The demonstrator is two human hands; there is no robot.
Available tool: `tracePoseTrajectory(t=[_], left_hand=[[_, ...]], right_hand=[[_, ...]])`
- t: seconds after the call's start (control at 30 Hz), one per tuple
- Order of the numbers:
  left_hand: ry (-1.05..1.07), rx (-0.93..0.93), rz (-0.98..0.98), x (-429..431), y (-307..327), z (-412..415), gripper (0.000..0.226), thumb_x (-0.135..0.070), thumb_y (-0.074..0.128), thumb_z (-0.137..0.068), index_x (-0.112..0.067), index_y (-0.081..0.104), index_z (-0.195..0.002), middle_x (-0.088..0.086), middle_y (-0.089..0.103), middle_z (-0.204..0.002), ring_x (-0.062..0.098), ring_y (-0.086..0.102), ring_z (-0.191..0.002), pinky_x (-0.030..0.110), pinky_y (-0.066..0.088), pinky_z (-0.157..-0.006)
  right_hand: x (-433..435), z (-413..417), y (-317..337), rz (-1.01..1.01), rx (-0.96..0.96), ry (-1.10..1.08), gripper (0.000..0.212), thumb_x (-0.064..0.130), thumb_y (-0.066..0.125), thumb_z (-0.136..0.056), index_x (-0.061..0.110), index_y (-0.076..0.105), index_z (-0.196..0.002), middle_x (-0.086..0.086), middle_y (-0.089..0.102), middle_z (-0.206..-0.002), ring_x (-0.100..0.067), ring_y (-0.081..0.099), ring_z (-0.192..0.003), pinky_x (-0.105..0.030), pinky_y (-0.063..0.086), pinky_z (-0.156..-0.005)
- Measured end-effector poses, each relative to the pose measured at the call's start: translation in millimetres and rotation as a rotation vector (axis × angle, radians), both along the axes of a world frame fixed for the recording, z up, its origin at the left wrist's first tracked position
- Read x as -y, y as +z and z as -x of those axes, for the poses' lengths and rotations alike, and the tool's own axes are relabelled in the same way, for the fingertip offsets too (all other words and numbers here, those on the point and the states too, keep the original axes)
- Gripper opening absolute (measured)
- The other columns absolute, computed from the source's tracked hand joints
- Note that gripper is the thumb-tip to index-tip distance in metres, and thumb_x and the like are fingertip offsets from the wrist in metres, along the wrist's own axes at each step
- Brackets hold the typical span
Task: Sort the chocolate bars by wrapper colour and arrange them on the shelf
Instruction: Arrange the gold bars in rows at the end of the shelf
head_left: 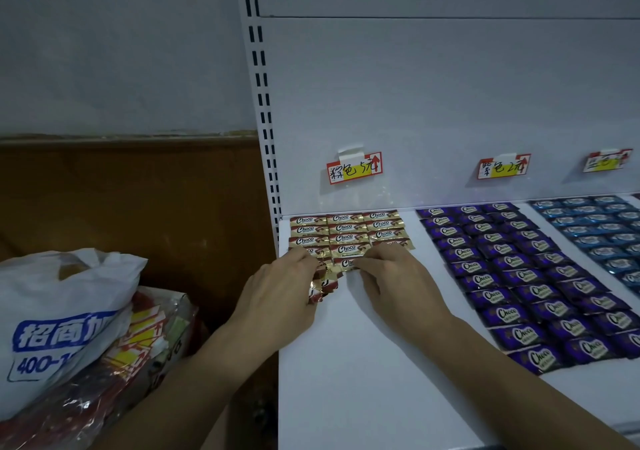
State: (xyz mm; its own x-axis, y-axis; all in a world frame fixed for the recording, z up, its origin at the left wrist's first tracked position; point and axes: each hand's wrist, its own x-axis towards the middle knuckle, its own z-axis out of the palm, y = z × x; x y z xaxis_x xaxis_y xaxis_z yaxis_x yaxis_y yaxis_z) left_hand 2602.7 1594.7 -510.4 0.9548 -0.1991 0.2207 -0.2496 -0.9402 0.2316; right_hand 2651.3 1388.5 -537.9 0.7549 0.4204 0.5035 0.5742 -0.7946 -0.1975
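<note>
Head view, dim light. White shelf (381, 380) runs from centre to right, backed by a white panel.

- Gold-brown bars (346, 228): laid flat in three columns at the back left corner of the shelf, under a handwritten price tag (354, 168). Rows are neat and touching, and the front rows are partly hidden by the hands.
- Left hand (277, 287): at the shelf's left edge, with its fingers (301, 259) curled round a small bunch of loose bars (322, 285). Their crimped gold and brown ends stick out beside the palm, just in front of the left column.
- Right hand (398, 276): palm down on the shelf, its bent fingertips (367, 261) on the right end of the front bar (346, 263) of the middle column. The thumb is hidden, so I cannot tell whether the fingers pinch this bar or only press it.
- Purple bars (519, 276): a full block in three columns to the right, set apart from the gold-brown block by a bare strip of shelf.
- Blue bars (595, 228): a further block at far right, cut off by the frame edge.

Left of the shelf: a white plastic bag (59, 311) with blue print, lying against a clear packet of red-and-yellow tags (142, 335).
</note>
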Motion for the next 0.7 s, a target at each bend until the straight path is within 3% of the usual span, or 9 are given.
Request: tracePoseTrajectory(t=[0.5, 0.6, 0.7], left_hand=[[-0.022, 0.017, 0.002, 0, 6, 2, 0.039, -0.032, 0.068, -0.091, -0.024, 0.055, -0.128, -0.008, 0.055, -0.13, 0.012, 0.059, -0.108, 0.024, 0.052, -0.08], [-0.025, 0.04, 0.026, -1, 3, 2, 0.042, -0.031, 0.07, -0.09, -0.021, 0.058, -0.13, -0.007, 0.053, -0.13, 0.012, 0.058, -0.11, 0.023, 0.053, -0.084], [-0.008, 0.048, 0.139, -1, 2, 2, 0.034, -0.03, 0.072, -0.09, -0.021, 0.065, -0.122, -0.007, 0.062, -0.118, 0.008, 0.058, -0.1, 0.019, 0.05, -0.082]], right_hand=[[-2, 2, 1, -0.003, 0.056, 0.005, 0.032, -0.002, 0.079, -0.072, 0.015, 0.078, -0.099, 0.0, 0.069, -0.092, -0.024, 0.064, -0.085, -0.03, 0.051, -0.065], [-1, 4, 6, -0.076, 0.03, -0.008, 0.032, 0.003, 0.076, -0.079, 0.017, 0.075, -0.107, 0.0, 0.066, -0.099, -0.023, 0.061, -0.093, -0.033, 0.052, -0.07], [0, 4, 13, -0.194, 0.002, 0.034, 0.026, 0.006, 0.075, -0.082, 0.018, 0.074, -0.106, 0.004, 0.065, -0.097, -0.016, 0.059, -0.093, -0.024, 0.047, -0.077]])
